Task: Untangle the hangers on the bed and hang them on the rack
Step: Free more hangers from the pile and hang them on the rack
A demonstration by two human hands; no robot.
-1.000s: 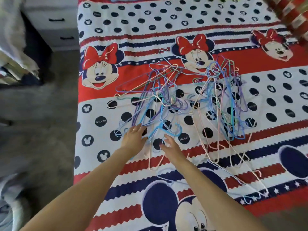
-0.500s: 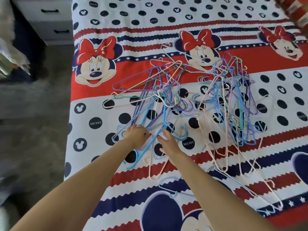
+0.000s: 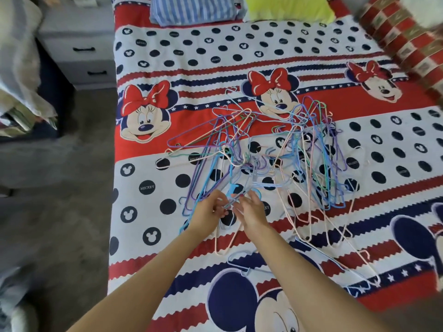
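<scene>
Nearest, two bare forearms reach up from the bottom edge over the bed [image 3: 148, 236], whose flat cotton-looking cover is printed w/ cartoon mouse heads, navy dots and zigzag red and navy stripes.

The left hand [image 3: 208, 210] and right hand [image 3: 251, 210] meet at the near edge of the hanger pile [image 3: 275, 164]. Left fingers curl in, pinching thin blue wire (the exact strand is hard to pick out). Right hand: fingers bent loosely around the same blue hanger [image 3: 231, 191], thumb side toward the left hand; the two hands nearly touch.

Just below the hands lies a pale pink hanger [image 3: 221, 251], and nearer still a white one [image 3: 239, 264], both flat on the stripes, apart from the main heap.

The pile itself is a knot of slim wire-thin hangers, approx. mid-bed: purple, blue, green, pink, cream, triangular frames w/ small curved hooks, crossing each other every way. Some rise off the cover, others lie flat.

Beyond, at the head of the bed, a blue striped pillow [image 3: 194, 10] and a lime-yellow pillow [image 3: 287, 8], soft and plump. Far right, a red checked cushion [image 3: 407, 44]. Left of the bed, grey carpet [image 3: 60, 212] and a grey drawer unit [image 3: 81, 44] w/ dark bar handles.
</scene>
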